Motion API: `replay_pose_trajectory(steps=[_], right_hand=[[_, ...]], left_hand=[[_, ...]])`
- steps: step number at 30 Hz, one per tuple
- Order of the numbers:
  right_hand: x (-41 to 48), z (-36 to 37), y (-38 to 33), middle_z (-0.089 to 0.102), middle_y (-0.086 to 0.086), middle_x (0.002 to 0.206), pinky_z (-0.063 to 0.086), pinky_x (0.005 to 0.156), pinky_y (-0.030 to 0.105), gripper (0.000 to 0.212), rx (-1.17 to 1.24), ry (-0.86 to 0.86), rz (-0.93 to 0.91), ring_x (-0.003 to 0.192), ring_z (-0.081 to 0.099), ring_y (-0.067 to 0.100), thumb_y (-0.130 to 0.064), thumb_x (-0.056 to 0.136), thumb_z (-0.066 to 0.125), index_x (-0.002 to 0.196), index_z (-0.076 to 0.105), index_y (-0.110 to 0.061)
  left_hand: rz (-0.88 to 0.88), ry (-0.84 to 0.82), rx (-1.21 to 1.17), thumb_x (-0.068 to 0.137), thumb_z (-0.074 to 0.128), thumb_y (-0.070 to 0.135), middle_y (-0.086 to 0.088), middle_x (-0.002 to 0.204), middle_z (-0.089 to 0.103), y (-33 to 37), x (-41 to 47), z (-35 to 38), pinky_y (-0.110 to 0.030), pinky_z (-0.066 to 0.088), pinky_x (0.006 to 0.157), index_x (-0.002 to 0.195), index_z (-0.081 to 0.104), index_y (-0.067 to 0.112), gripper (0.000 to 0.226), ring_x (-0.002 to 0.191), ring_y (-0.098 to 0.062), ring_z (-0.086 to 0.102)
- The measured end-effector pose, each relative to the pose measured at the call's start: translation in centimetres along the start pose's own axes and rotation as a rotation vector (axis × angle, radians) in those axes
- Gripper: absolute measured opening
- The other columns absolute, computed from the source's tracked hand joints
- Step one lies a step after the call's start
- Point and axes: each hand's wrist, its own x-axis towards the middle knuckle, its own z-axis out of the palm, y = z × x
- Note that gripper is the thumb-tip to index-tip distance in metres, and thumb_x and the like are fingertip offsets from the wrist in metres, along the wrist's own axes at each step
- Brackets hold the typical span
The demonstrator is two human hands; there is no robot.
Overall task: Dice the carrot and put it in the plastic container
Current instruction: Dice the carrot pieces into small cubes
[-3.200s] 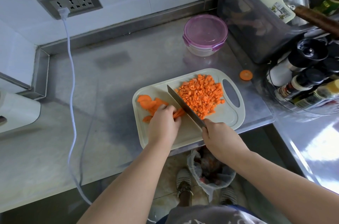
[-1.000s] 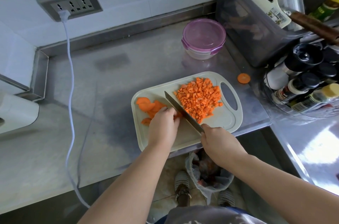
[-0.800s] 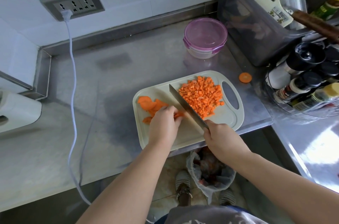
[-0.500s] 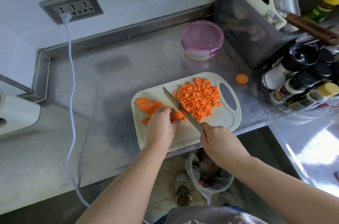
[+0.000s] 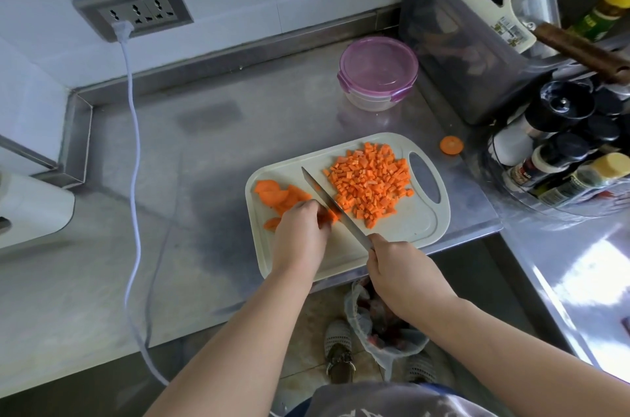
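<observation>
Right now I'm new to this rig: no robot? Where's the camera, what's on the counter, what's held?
No robot: these are a person's two bare hands. The single picture comes from a wide-angle camera worn on the head, looking down. On the steel counter lies a cutting board, with diced carrot piled on its right and carrot slices on its left. The right hand grips the knife; the left hand holds slices down beside its blade. Behind the board stands the plastic container, its purple lid on. One carrot round lies off the board.
</observation>
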Motion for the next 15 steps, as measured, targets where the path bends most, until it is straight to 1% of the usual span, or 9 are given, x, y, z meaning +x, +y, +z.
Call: replay_pose_trajectory(steps=[5, 7, 10, 13, 15], right_hand=[[0.08, 0.00, -0.11, 0.067, 0.008, 0.092, 0.056, 0.070, 0.042, 0.023, -0.016, -0.030, 0.013, 0.081, 0.065, 0.029, -0.015, 0.100, 0.037, 0.120, 0.047, -0.012], [0.24, 0.00, -0.22, 0.066, 0.008, 0.094, 0.054, 0.069, 0.040, 0.024, -0.027, -0.058, 0.029, 0.083, 0.065, 0.029, -0.015, 0.100, 0.035, 0.121, 0.045, -0.012], [0.66, 0.10, -0.37, 0.063, 0.006, 0.095, 0.049, 0.065, 0.035, 0.028, -0.098, -0.111, 0.030, 0.087, 0.064, 0.028, -0.011, 0.098, 0.037, 0.127, 0.041, -0.010], [0.93, 0.20, -0.20, 0.065, 0.006, 0.097, 0.055, 0.071, 0.038, 0.026, -0.067, -0.107, 0.045, 0.087, 0.065, 0.027, -0.012, 0.099, 0.038, 0.124, 0.044, -0.012], [0.91, 0.12, -0.08, 0.066, 0.008, 0.098, 0.056, 0.075, 0.040, 0.023, -0.008, -0.085, 0.059, 0.086, 0.065, 0.027, -0.015, 0.100, 0.037, 0.120, 0.048, -0.013]], left_hand=[[0.009, -0.014, 0.019, 0.090, 0.062, 0.023, -0.001, 0.100, 0.069, -0.18, 0.13, 0.13, -0.026, 0.043, 0.070, 0.098, 0.067, 0.013, 0.014, 0.091, -0.021, 0.064], [0.015, -0.018, 0.031, 0.090, 0.061, 0.019, -0.002, 0.099, 0.069, -0.13, 0.16, 0.05, -0.025, 0.041, 0.068, 0.096, 0.066, 0.012, 0.011, 0.090, -0.021, 0.063], [0.038, -0.016, 0.022, 0.089, 0.062, 0.013, -0.004, 0.095, 0.068, -0.06, 0.17, -0.01, -0.024, 0.037, 0.066, 0.092, 0.067, 0.010, 0.007, 0.087, -0.021, 0.063], [0.052, -0.016, 0.006, 0.088, 0.063, 0.012, -0.003, 0.093, 0.068, -0.15, 0.15, -0.01, -0.024, 0.039, 0.067, 0.093, 0.068, 0.011, 0.008, 0.085, -0.021, 0.063], [0.048, -0.010, -0.019, 0.088, 0.063, 0.014, -0.002, 0.092, 0.068, -0.20, 0.10, 0.06, -0.023, 0.040, 0.066, 0.092, 0.068, 0.012, 0.007, 0.083, -0.020, 0.063]])
